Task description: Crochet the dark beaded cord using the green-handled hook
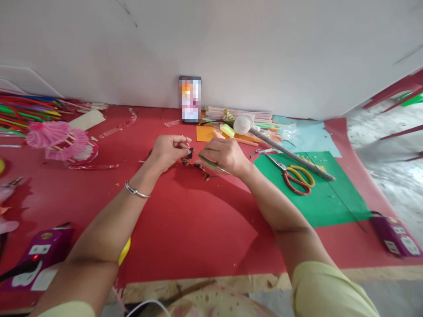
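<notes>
Near the middle of the red table, my left hand (170,152) is closed, thumb and fingers pinching one end of a dark, knotted piece of yarn (198,166) with orange flecks. The rest of that piece trails onto the table beneath my hands. Close beside it, my right hand (224,154) has its fingers curled around a slim crochet hook (211,162) with a green grip and a metallic end. The hook's tip points toward the yarn at my left fingers; whether it is through a loop is too small to tell.
A phone (190,100) leans against the wall. Rightward lie scissors (294,176) on green paper (340,202) and a stick with a white wrapped head (243,124). Leftward are a pink ruffled craft (62,141) and coloured pipe cleaners (29,110). Purple power strips (49,246) flank the table.
</notes>
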